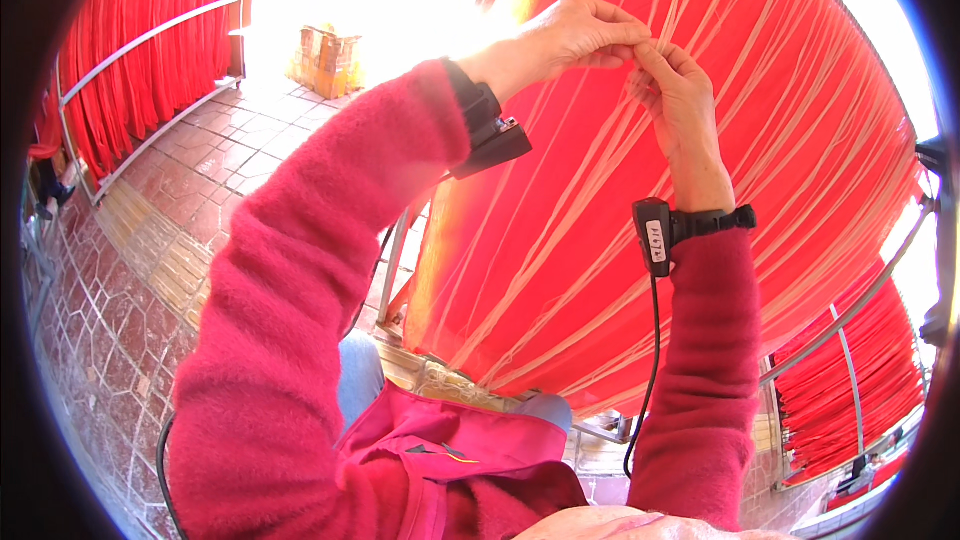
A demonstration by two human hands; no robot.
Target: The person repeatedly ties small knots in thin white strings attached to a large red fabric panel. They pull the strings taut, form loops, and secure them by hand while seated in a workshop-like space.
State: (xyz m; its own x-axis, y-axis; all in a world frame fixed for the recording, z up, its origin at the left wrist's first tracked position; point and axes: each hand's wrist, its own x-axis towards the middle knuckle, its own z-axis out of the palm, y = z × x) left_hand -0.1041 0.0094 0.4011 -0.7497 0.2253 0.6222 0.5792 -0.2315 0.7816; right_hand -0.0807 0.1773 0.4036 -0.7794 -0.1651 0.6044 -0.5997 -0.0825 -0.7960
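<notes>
A large spread of red material (560, 230), with many pale strings (560, 270) running slantwise across it, stands tilted before me. My left hand (575, 37) reaches in at the top, thumb and forefinger pinched together. Its fingertips meet those of my right hand (682, 95), which is also closed in a pinch, its other fingers curled. Pale string appears to pass through the fingertips of both hands; its exact ends are too fine to make out. Both hands are raised in front of the red surface, near its upper part.
Racks hung with red strands stand at the far left (150, 60) and lower right (850, 370). A cardboard box (328, 62) sits on the paved floor (200, 190). A metal bar (850, 315) crosses at right. A black cable (652, 370) hangs from my right wrist device.
</notes>
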